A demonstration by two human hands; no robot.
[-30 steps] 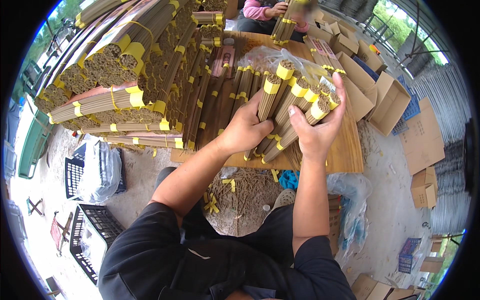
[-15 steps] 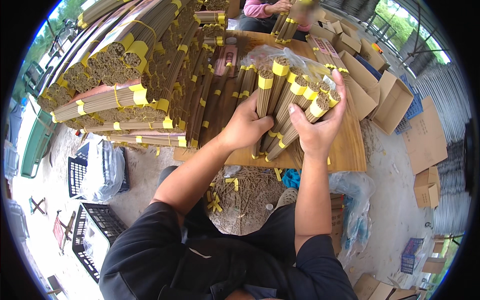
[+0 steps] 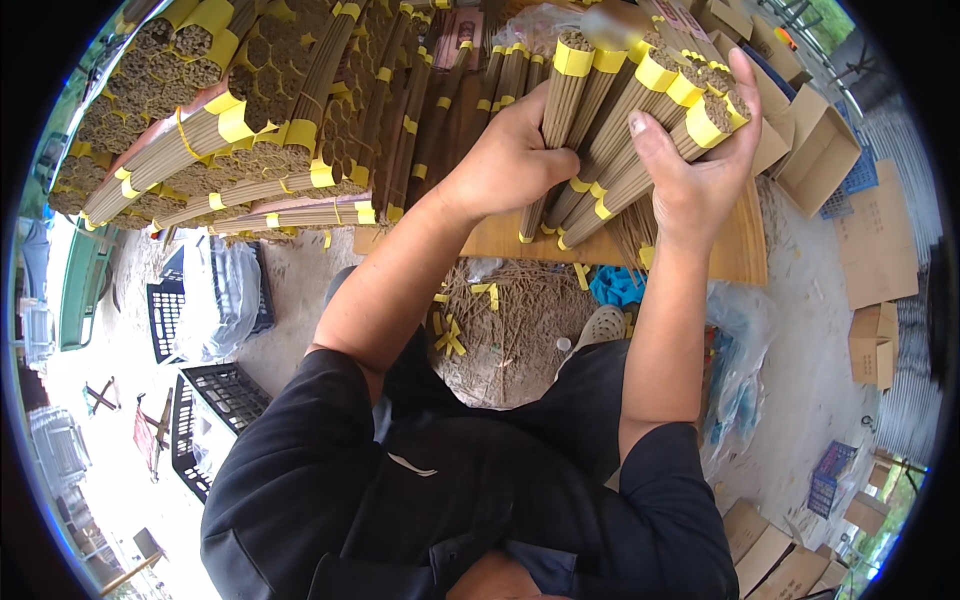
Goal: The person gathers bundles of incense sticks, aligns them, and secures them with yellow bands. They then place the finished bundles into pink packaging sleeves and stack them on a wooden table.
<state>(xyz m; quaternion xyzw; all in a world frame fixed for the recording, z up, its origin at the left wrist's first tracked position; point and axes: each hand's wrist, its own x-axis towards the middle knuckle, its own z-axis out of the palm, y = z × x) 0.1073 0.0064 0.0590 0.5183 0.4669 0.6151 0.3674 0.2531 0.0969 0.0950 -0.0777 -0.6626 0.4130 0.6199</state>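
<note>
Bundles of thin brown incense sticks (image 3: pixel 622 140), banded with yellow paper at both ends, stand tilted in a group over the wooden table's near edge. My left hand (image 3: pixel 508 165) is closed around the left side of the group, thumb across a bundle (image 3: pixel 567 105) there. On the other side my right hand (image 3: pixel 697 185) clasps the group, thumb in front and fingers stretched along the outer bundle. Between the hands the bundles fan slightly apart. My left fingers are mostly hidden behind the sticks.
A tall stack of banded incense bundles (image 3: pixel 250 140) fills the table's left side. More bundles lie behind my left hand. The wooden table (image 3: pixel 745 235) ends above my knees. Black crates (image 3: pixel 225 395) stand at left on the floor, and open cardboard boxes (image 3: pixel 815 150) at right.
The view has tilted down, so the table and stack sit higher and the person across has mostly left the picture. Both hands still grip the bundles, which appear farther right.
</note>
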